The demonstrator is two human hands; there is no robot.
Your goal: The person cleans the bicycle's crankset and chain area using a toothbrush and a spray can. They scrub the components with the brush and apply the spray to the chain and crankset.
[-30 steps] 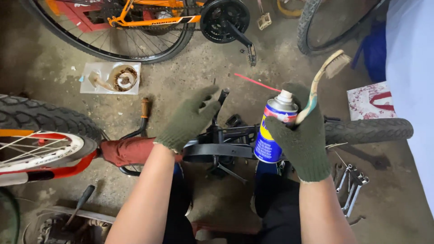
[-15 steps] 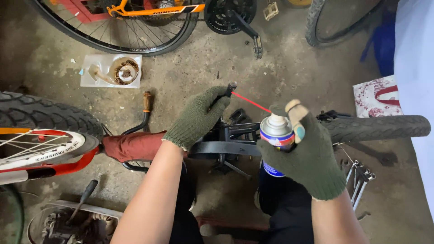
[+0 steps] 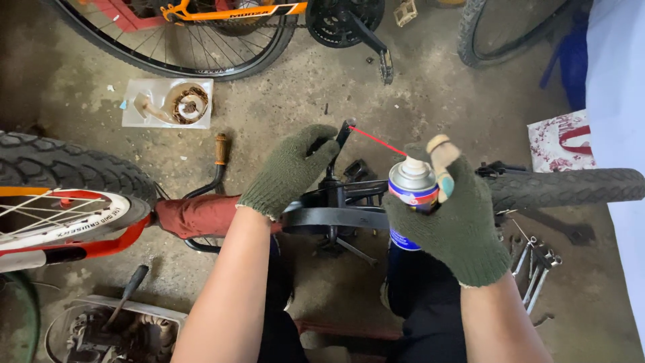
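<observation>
Since the earlier frames, the right hand (image 3: 449, 220) has been lowering the spray can (image 3: 411, 196) and turning its red straw (image 3: 377, 140) toward the left hand (image 3: 290, 169), which has been staying up at the black crank arm (image 3: 340, 149).

Going left to right: a knobby black tyre (image 3: 74, 166) on an orange and white bicycle frame is lying at the far left, with a worn bearing part on a clear tray (image 3: 168, 102) above it on the concrete floor (image 3: 282, 94). The left hand, in a green knit glove, is closing around the upper end of the crank arm, steadying it. The right hand, gloved likewise, is wrapping tightly around the can, with a taped fingertip resting on the nozzle. The can is standing nearly upright over the person's lap, just right of the crank; the straw is running up and to the left, its tip almost touching the crank's top. Another tyre (image 3: 571, 188) is stretching out to the right, with wrenches (image 3: 534, 262) lying below it.

To do this well, I judge that the can should be kept upright, the straw tip held right at the joint, and the spray given in short bursts while the left hand is keeping the crank from swinging.
</observation>
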